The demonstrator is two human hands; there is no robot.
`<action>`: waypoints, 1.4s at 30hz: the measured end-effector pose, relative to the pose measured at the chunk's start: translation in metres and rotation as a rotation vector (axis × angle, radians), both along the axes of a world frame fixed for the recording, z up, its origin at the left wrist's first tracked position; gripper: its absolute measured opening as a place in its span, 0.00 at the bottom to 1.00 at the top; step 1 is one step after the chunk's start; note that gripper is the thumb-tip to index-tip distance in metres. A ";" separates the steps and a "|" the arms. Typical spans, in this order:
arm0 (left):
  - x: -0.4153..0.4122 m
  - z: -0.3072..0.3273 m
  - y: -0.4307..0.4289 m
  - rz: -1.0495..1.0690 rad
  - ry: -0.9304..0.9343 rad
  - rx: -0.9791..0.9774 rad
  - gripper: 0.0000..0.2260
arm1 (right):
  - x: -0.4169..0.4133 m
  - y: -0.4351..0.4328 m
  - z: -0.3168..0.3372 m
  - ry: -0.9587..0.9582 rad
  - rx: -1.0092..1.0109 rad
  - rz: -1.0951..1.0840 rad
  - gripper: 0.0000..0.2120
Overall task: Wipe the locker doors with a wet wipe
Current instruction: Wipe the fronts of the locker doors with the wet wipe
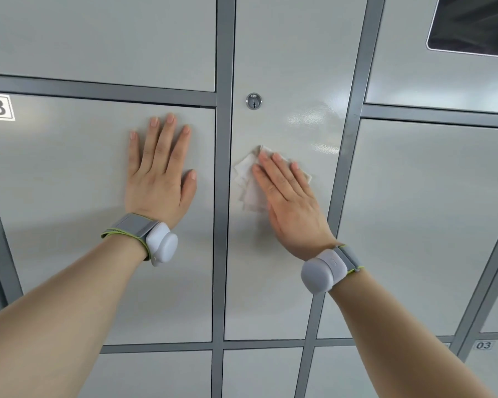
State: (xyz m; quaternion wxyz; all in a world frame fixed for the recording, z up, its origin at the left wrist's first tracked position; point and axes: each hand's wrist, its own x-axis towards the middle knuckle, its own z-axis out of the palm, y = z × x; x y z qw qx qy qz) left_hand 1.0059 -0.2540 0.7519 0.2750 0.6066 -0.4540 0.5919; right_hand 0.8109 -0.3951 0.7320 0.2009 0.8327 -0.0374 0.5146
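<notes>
Flat palms on smooth grey metal lockers

Right hand [289, 202], fingers straight, presses a crumpled white wet wipe [249, 185] against the glossy tall door [282, 67]; left hand [160, 170] lies flat, grasping nothing, on the left door [69, 196].

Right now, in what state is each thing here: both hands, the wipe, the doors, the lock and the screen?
left hand: open, flat on door 18.
right hand: open, pressing the wet wipe.
wet wipe: spread, rumpled, against the middle door.
middle door: shut, wet streaks up and right of the wipe.
door 18: shut.
lock: no key in it.
screen: dark.
</notes>
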 end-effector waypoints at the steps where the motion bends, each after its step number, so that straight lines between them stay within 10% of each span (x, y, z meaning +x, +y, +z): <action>1: 0.000 0.000 0.000 -0.002 0.001 0.000 0.26 | -0.002 0.000 0.001 -0.034 0.034 0.001 0.31; 12: 0.001 -0.002 -0.003 -0.001 -0.013 -0.020 0.25 | 0.025 0.013 0.020 -0.227 0.142 -0.005 0.30; 31: 0.000 -0.001 0.000 0.003 -0.005 -0.008 0.25 | 0.000 0.010 -0.038 0.024 0.041 -0.035 0.29; 42: 0.000 -0.001 -0.001 0.002 -0.007 -0.004 0.25 | -0.010 -0.006 -0.032 -0.278 0.274 -0.119 0.34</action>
